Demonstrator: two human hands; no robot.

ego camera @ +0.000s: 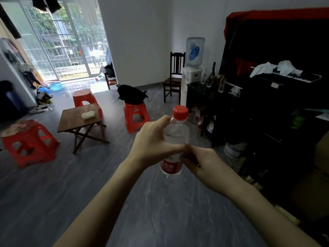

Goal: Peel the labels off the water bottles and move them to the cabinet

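Both hands are holding one upright water bottle (176, 138) — left hand (153, 139) is gripping its clear middle. Right hand (201, 163) fingers are pinching the red label (171, 166).

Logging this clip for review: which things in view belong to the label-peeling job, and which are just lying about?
Job: water bottle with red label, gripped by left hand and right hand; black cabinet with bottles.

Lying about: red stools, folding table, backpack, water dispenser, chair.

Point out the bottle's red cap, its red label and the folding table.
red cap (180, 112): head view, the cap's side.
red label (171, 166): head view, middle of the printed band.
folding table (74, 120): head view, bare tabletop.
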